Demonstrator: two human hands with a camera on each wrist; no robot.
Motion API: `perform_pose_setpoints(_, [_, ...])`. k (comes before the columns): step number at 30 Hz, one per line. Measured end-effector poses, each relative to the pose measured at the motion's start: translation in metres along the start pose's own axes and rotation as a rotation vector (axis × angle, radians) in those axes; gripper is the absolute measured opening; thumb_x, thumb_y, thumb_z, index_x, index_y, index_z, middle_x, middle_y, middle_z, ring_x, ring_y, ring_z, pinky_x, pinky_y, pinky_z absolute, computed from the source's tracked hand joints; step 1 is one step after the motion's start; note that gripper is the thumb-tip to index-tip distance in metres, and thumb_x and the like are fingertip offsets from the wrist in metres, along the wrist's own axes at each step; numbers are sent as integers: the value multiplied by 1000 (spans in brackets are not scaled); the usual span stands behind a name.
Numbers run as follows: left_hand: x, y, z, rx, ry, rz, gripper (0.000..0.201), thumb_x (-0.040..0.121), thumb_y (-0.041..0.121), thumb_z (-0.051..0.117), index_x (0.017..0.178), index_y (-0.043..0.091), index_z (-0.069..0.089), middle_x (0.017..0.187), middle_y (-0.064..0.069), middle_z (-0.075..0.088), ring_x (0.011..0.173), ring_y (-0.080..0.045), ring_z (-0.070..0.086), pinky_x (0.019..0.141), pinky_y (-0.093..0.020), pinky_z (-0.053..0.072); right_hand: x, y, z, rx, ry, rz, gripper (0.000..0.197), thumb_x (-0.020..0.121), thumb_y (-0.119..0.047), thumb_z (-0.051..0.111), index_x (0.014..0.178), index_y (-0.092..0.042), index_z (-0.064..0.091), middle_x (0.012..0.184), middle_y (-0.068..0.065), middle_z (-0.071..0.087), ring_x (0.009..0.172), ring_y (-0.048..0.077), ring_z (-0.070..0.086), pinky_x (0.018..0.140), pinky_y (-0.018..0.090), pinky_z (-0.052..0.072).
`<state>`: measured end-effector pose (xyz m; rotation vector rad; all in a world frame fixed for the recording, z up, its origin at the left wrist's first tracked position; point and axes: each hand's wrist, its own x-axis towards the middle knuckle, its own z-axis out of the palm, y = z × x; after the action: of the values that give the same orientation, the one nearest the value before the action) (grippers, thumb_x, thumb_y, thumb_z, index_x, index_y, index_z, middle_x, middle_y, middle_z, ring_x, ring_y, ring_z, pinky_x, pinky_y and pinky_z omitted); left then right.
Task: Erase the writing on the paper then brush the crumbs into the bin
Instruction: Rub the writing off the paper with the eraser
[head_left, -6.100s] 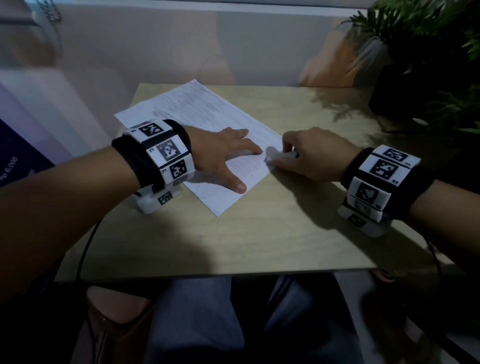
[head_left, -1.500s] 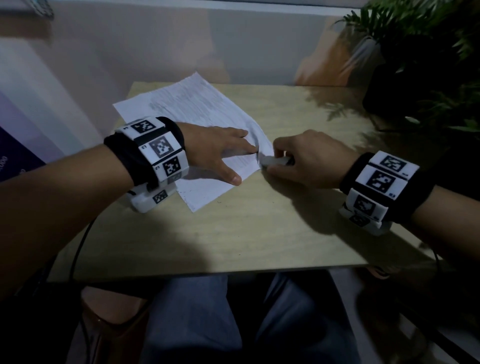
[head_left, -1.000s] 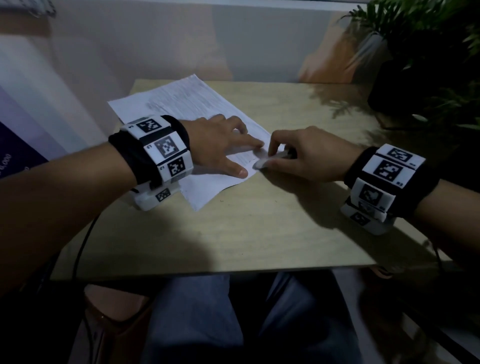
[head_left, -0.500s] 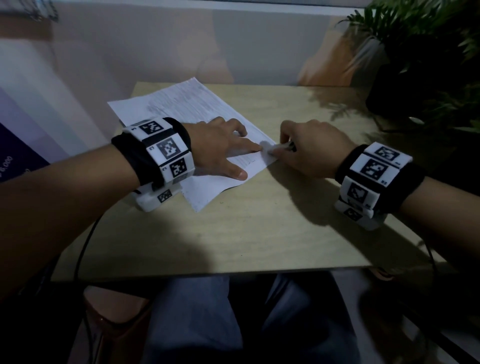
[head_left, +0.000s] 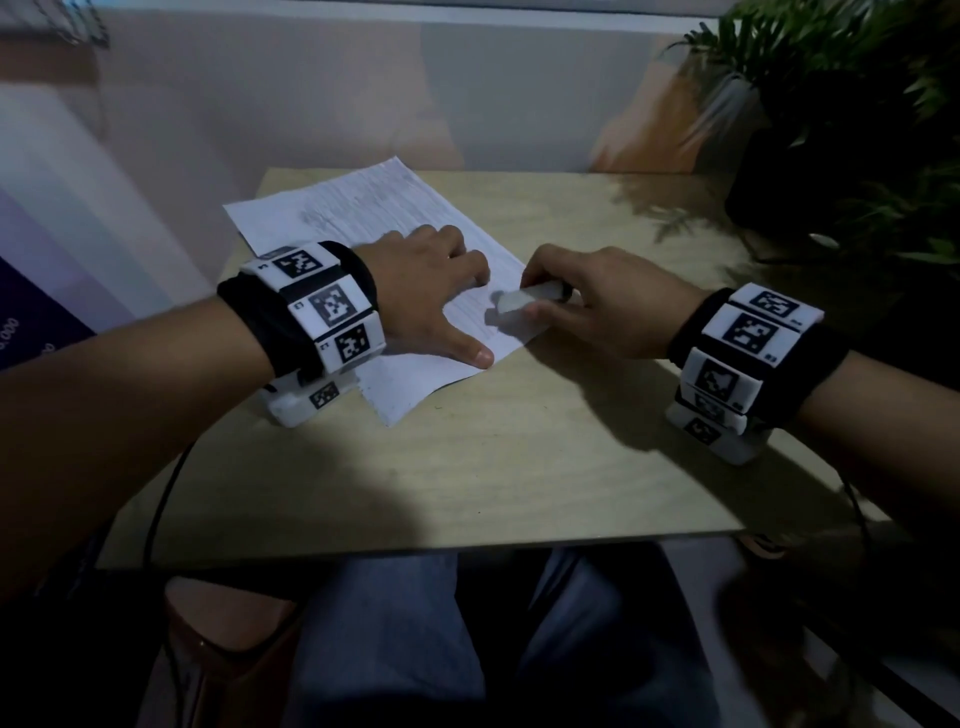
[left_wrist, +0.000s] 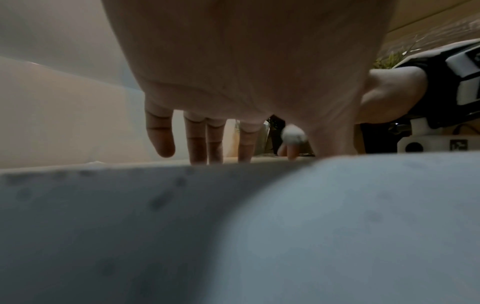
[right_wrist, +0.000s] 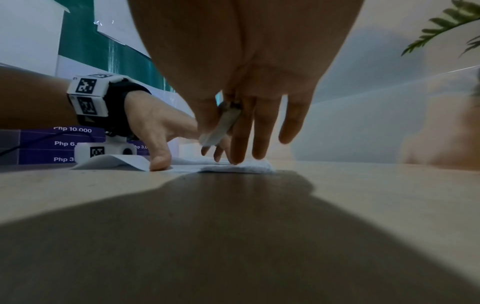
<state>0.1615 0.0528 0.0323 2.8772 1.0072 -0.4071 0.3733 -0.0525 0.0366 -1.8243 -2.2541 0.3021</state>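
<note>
A white sheet of paper (head_left: 363, 218) with faint lines of writing lies slantwise on the wooden table (head_left: 467, 457). My left hand (head_left: 431, 296) lies flat on the paper's near half, fingers spread and pressing it down. My right hand (head_left: 587, 306) pinches a long white eraser (head_left: 524, 299) whose tip points down at the paper's right corner. In the right wrist view the eraser (right_wrist: 223, 125) slants down between thumb and forefinger above the paper (right_wrist: 233, 167). In the left wrist view the left hand's fingers (left_wrist: 197, 139) reach down to the sheet, and the eraser (left_wrist: 293, 133) shows beyond them. No bin is in view.
A potted plant (head_left: 841, 114) stands at the table's far right corner. A wall rises close behind the table. My knees (head_left: 405, 634) show below the table's near edge, and a brown stool or seat (head_left: 223, 623) sits low at the left.
The right hand has slid the eraser back and forth over the paper's right corner and now holds it a little further onto the sheet. The left hand keeps pressing the paper.
</note>
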Motion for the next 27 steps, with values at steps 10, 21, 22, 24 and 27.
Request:
perform_pose_setpoints(10, [0, 4, -7, -1, 33, -31, 86, 77, 82, 58, 144, 29, 45, 139, -7, 45, 122, -29, 49, 100, -48, 46, 1, 6, -1, -294, 87, 190, 37, 97, -55, 45, 104, -21, 55, 87, 7, 58, 74, 31, 50, 61, 35, 34])
perform_pose_setpoints(21, [2, -1, -5, -26, 44, -33, 59, 101, 14, 50, 148, 48, 42, 149, -1, 39, 129, -28, 40, 105, -49, 42, 5, 11, -2, -81, 106, 248, 33, 97, -49, 53, 100, -17, 59, 93, 9, 68, 86, 31, 61, 72, 40, 49])
perform_pose_setpoints(22, [2, -2, -5, -34, 38, -48, 56, 102, 14, 49, 149, 45, 42, 146, -3, 41, 127, -29, 42, 103, -50, 44, 5, 10, -2, -79, 86, 240, 33, 97, -50, 53, 101, -18, 60, 96, 8, 68, 88, 30, 61, 75, 40, 50])
perform_pose_setpoints(24, [2, -2, -5, -52, 36, -72, 46, 105, 31, 49, 149, 37, 41, 146, -7, 43, 127, -32, 45, 104, -52, 44, 2, 5, -4, -86, 75, 188, 32, 97, -51, 52, 103, -21, 61, 100, 4, 70, 91, 28, 62, 78, 39, 50])
perform_pose_setpoints(27, [2, 0, -7, -76, 18, -96, 64, 98, 62, 49, 151, 29, 36, 149, -8, 44, 131, -32, 47, 106, -49, 42, -4, -7, -6, 5, 19, 66, 29, 96, -51, 54, 103, -25, 64, 99, -6, 72, 87, 17, 64, 79, 35, 49])
